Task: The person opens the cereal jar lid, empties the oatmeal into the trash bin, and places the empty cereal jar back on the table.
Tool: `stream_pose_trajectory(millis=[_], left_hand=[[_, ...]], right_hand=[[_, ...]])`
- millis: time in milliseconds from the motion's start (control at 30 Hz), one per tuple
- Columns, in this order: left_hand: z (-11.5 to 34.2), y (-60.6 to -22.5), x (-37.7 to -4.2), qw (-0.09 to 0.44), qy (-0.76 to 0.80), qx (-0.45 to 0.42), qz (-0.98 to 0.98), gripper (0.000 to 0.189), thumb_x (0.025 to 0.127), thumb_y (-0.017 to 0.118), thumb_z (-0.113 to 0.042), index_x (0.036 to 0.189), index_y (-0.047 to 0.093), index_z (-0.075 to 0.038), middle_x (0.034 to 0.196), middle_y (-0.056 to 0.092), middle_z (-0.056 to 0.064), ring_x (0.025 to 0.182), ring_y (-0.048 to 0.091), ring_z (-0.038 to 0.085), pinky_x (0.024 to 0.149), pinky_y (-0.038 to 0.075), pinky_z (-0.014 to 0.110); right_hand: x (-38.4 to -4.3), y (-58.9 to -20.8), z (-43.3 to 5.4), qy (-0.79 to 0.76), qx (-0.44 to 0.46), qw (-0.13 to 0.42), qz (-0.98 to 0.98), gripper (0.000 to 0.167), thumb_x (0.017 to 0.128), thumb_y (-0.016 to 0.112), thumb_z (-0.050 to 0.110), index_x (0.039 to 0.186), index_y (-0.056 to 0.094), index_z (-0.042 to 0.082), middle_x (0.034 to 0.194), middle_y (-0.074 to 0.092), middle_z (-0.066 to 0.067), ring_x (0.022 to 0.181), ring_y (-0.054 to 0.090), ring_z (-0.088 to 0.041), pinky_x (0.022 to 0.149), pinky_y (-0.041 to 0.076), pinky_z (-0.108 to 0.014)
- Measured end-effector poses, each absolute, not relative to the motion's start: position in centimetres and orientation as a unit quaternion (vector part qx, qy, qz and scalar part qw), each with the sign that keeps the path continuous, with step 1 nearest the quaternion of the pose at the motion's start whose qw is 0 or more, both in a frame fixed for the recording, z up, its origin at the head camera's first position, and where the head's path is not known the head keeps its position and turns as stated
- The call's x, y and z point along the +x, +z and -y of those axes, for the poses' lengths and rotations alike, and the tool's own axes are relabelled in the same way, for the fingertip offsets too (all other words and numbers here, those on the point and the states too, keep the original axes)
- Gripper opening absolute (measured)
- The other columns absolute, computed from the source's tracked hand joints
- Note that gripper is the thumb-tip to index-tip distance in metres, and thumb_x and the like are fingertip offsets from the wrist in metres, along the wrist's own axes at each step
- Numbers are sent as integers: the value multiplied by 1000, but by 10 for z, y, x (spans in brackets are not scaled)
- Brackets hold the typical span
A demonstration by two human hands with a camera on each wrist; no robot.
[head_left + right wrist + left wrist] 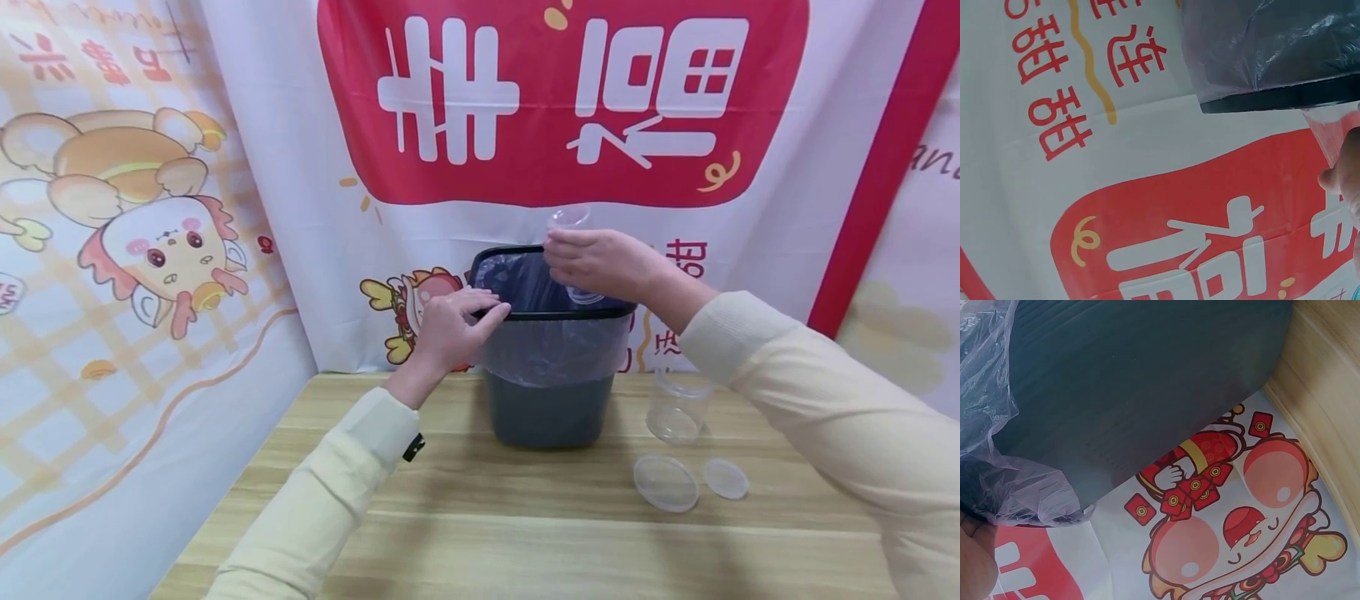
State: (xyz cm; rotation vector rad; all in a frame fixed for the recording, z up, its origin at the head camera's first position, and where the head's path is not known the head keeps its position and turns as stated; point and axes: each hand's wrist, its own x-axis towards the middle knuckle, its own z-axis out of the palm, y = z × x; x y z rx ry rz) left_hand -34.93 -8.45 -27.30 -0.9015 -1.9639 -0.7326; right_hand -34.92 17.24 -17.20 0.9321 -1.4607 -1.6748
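A dark grey trash bin [551,412] stands upright on the table, a clear plastic liner [555,354] folded over its black rim. My left hand [455,329] grips that rim at the near left corner; only part of this hand [977,556] shows in the left wrist view. Above the bin's opening, my right hand [600,262] holds a clear plastic cup [570,218]. One end of the cup sticks up past the fingers and the other points down into the bin. In the right wrist view the cup [1325,128] is partly cut off by the frame edge.
Right of the bin, a larger clear plastic container [677,412] stands on the wooden table [525,533]. Two clear round lids, a larger lid [666,482] and a smaller lid [726,479], lie in front of it. A printed cloth [262,167] hangs close behind the bin.
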Motion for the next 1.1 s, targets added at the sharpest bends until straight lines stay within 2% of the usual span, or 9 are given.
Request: stream_pose_trajectory(millis=[233,467,700,933,1100], left_hand=[[84,-274,-352,427,-285,-363,777,25,87,71,-29,97,78,-7,96,74,5,94,69,17,91,51,32],[84,-275,-352,424,-287,-364,779,25,88,71,-29,98,78,-8,96,74,5,94,69,16,91,51,31],[86,-274,-351,428,-287,-361,777,24,87,72,-28,97,78,-7,95,74,5,94,69,17,92,50,31],[85,-273,-351,427,-278,-363,780,25,89,70,-30,97,79,-8,95,74,5,93,69,17,88,52,31],[86,-273,-351,420,-284,-361,783,26,88,70,-31,98,78,-8,97,74,5,95,69,17,88,52,32]], right_hand=[[-346,-168,-173,-648,306,407,566,93,64,86,5,144,40,12,144,40,-21,135,28,-40,116,6,-52],[-351,-172,-167,-643,367,398,541,85,67,84,5,141,43,9,139,43,-22,132,33,-37,116,8,-48],[-347,-164,-167,-612,297,453,576,89,64,85,5,142,42,10,142,40,-22,135,28,-39,116,9,-49],[-352,-170,-164,-631,363,415,546,87,65,86,5,141,44,11,141,42,-21,133,32,-38,117,9,-48],[-349,-170,-162,-604,304,463,573,87,65,85,5,142,43,11,141,42,-21,135,31,-38,116,10,-48]])
